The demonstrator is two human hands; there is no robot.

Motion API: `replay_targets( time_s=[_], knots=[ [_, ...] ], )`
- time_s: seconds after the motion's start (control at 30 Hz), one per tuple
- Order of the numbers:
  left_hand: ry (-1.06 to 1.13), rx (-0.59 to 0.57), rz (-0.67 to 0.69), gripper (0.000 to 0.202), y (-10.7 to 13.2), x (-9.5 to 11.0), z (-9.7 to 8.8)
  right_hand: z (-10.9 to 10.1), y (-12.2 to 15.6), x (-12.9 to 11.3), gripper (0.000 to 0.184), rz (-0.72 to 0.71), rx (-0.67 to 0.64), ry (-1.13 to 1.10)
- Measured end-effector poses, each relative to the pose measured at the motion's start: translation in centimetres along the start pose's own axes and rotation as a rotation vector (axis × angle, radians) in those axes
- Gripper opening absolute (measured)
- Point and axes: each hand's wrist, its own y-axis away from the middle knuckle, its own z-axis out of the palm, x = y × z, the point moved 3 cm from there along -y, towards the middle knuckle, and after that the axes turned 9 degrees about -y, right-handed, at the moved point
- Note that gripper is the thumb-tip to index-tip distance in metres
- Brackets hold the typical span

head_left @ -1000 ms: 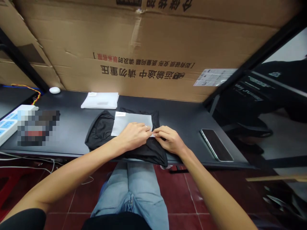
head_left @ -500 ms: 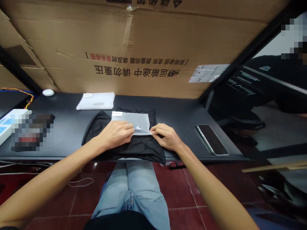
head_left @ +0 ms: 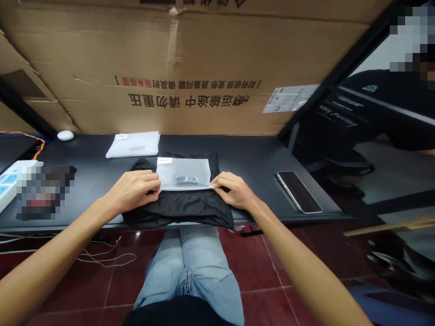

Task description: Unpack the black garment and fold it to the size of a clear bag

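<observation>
white frosted plastic bag [head_left: 183, 174] on a folded black garment [head_left: 176, 209], centre of the black worktop [head_left: 248, 154], left hand [head_left: 132, 191] and right hand [head_left: 234, 191] at either side, fingers [head_left: 217, 180] closed on the bag's edges

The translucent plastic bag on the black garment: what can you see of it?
The translucent, frosted plastic bag is flat and rectangular, with a small white label at its upper left corner and a small dark object showing through near its lower edge. It lies on a folded black garment; the left hand and right hand touch its lower corners.
</observation>
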Motion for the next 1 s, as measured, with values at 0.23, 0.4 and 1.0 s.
replay_targets(
  time_s=[0.23,0.4,1.0],
  knots=[
    [0.135,-0.144,-0.071,0.010,0.3,-2.1,-1.2,0.0,-0.1,-0.1,0.016,0.014,-0.003,-0.010],
    [0.198,-0.174,-0.052,0.029,-1.9,-0.3,-1.3,-0.1,-0.1,-0.3,0.013,0.050,0.016,-0.021],
    [0.028,0.031,-0.178,0.014,-5.7,2.1,-1.2,0.5,-1.0,-5.1,0.031,-0.176,0.126,0.241]
  ],
)
